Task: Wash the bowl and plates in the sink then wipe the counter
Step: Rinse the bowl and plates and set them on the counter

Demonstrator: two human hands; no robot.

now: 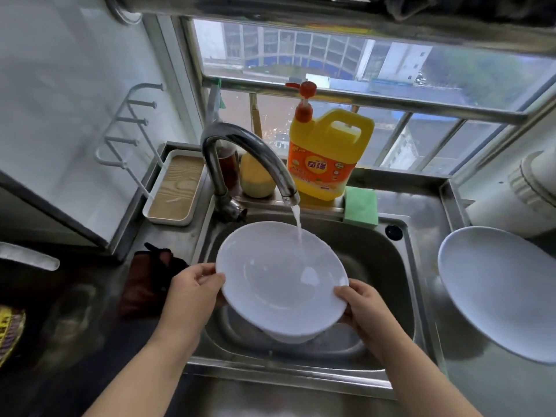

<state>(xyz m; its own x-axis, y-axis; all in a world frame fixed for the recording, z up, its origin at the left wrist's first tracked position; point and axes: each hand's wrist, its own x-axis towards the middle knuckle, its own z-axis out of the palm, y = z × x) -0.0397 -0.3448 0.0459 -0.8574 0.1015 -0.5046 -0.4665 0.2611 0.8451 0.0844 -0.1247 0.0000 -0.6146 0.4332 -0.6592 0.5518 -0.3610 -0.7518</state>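
I'm holding the white bowl [282, 281] over the sink [400, 266], tilted toward me, w/ tap water [298, 227] running into its far side. Biggest risk — it's wet and prob. slick, so it could be slipping out and knocking the steel basin; the stream could also be splashing over the near rim onto me. My left hand [192, 288] is pinching the left rim, thumb on top; my right hand [364, 305] is gripping the near-right rim the same way — the bowl is hanging between both grips. A white plate [499, 293] is waiting on the worktop [496, 386] to the right, well apart.
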